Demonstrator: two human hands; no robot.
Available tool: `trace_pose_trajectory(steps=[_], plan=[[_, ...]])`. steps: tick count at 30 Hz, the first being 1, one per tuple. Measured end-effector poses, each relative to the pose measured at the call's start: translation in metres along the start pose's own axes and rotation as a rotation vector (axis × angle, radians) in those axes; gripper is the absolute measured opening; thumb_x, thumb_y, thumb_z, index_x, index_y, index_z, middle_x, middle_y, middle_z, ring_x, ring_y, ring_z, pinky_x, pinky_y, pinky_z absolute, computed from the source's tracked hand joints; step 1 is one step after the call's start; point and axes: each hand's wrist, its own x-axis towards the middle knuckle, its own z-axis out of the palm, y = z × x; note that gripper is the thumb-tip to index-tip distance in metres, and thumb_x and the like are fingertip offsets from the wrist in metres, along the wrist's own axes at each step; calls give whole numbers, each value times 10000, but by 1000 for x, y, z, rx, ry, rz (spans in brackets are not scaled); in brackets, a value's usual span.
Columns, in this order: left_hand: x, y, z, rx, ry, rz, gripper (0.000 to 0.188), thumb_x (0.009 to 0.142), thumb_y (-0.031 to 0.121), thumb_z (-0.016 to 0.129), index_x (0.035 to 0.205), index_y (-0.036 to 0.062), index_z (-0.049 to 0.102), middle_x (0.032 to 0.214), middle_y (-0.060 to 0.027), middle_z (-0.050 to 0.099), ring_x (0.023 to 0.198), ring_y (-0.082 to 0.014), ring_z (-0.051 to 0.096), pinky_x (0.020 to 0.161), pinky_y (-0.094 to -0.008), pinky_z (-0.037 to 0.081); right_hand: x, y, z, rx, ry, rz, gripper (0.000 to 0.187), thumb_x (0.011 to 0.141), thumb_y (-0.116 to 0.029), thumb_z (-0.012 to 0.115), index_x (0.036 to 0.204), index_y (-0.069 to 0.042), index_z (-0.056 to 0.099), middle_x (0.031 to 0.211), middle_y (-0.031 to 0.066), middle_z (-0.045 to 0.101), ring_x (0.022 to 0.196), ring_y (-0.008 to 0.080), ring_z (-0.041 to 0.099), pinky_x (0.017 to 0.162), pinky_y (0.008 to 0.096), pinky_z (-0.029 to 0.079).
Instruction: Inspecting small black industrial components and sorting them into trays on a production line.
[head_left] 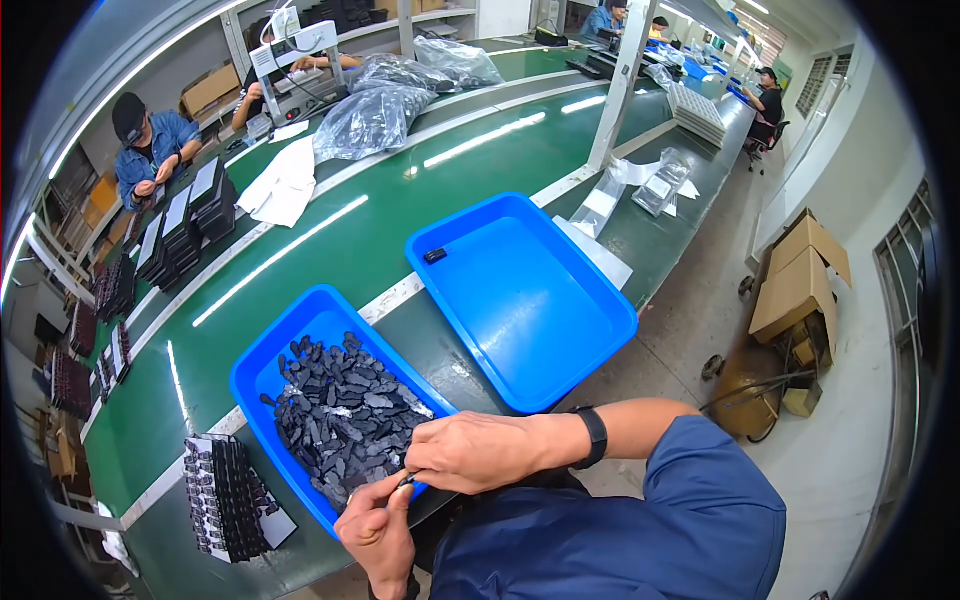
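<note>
Pinching a small dark part [407, 481] between the closed fingertips of the left hand [378, 532] and right hand [465, 453], lower centre of the frame. Working at the lower-right edge of a blue tray [262, 365] of dark pieces [345, 405], with a second blue tray [530, 310] at centre.

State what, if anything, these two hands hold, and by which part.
A small black piece, held where the left hand and right hand meet; which part is pinched cannot be told.

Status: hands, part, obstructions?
Left hand and right hand pinching small black part. Blue tray of dark pieces close by. No obstruction visible.
</note>
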Motion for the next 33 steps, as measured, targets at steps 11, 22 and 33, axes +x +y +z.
trace_pose_trajectory(steps=[11,22,33], plan=[[1,-9,-1,331,9,108,162,868,-25,765,817,-96,628,1241,-177,706,1013,-271,715,898,-360,567,12,149,-141,-445,131,474,175,929,-214,682,1000,-57,715,880,188,723,865,408,695,776,490,556],[-5,-29,-8,391,5,147,250,855,-38,763,725,-71,553,1144,-180,726,917,-282,711,801,-352,566,24,247,-133,-599,174,374,180,951,-203,677,991,-29,702,868,225,713,869,425,694,789,513,545],[-8,-27,-6,373,50,134,220,878,-52,740,729,-79,580,1127,-176,732,881,-266,721,765,-328,577,34,254,-126,-541,223,424,179,929,-177,713,983,-9,689,891,229,710,846,414,696,752,485,548]])
